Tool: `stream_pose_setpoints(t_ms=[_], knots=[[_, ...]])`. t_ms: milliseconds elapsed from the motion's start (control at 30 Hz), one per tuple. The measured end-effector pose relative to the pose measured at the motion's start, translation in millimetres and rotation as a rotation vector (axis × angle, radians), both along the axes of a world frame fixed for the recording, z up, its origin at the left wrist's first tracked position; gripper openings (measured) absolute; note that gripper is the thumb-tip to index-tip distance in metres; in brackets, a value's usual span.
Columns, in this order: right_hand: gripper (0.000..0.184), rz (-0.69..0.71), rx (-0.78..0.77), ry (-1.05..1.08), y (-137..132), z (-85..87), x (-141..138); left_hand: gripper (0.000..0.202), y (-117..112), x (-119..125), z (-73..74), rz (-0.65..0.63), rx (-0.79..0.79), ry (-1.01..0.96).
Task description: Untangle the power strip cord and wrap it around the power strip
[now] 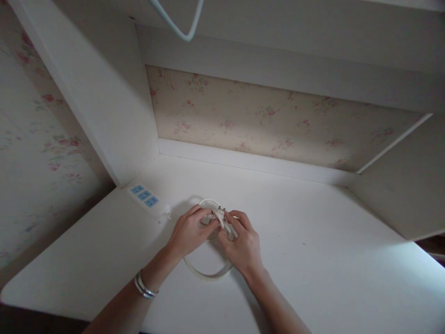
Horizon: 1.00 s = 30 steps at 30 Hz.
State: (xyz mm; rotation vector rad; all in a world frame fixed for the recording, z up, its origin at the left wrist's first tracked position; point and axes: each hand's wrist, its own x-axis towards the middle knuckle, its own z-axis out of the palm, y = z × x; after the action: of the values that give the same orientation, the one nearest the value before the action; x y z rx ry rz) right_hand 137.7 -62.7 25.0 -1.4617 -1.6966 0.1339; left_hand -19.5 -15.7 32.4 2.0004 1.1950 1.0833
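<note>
A white power cord (208, 276) hangs in loops between my hands, above the white desk. Where the two hands meet, its plug (219, 214) shows metal prongs pointing up and away from me. My left hand (190, 230), below a silver bracelet on the wrist, pinches the cord beside the plug. From the other side, my right hand (242, 242) is closed on the cord near the plug with thumb and fingers. To the left lies a white power strip (144, 196) with blue socket faces, and a cord leaves its near end toward my hands.
The white desk top (313, 222) spreads around my hands, with a few small specks on it. A side panel (114, 93) rises at left, and a shelf (278, 60) overhangs the back. Near the top hangs a pale bent rod or cord (187, 37).
</note>
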Motion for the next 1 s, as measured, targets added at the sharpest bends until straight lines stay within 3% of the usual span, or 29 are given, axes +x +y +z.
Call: stream_pose_setpoints(t_ms=[167,300,467,567,700,867,1000], knots=[[0.022,-0.074,0.034,-0.044,2.0,-1.4,5.5,0.019,1.5,-0.4,-1.8,-0.055,-0.047,-0.059],[0.023,-0.135,0.026,0.064,10.2,-3.8,14.0,0.021,2.8,-5.8,-1.3,-0.062,-0.070,-0.151],[0.029,-0.118,-0.011,0.209,22.3,-8.4,27.3,0.034,7.8,-7.8,-4.3,0.013,-0.318,-0.531],[0.032,-0.141,-0.045,0.249,28.0,-11.9,33.3,0.040,9.0,-7.6,-2.3,-0.063,-0.441,-0.765],[0.035,-0.195,-0.066,0.250,32.4,-13.8,39.2,0.037,4.5,-8.7,5.5,-0.200,-0.549,-0.915],[0.038,0.026,-0.153,0.303,30.8,-12.6,40.3,0.025,-4.0,-8.9,13.1,-0.409,-0.700,-0.975],[0.055,0.254,-0.291,0.567,28.2,-13.6,33.5,0.012,-5.6,-9.5,16.6,-0.440,-0.742,-1.054]])
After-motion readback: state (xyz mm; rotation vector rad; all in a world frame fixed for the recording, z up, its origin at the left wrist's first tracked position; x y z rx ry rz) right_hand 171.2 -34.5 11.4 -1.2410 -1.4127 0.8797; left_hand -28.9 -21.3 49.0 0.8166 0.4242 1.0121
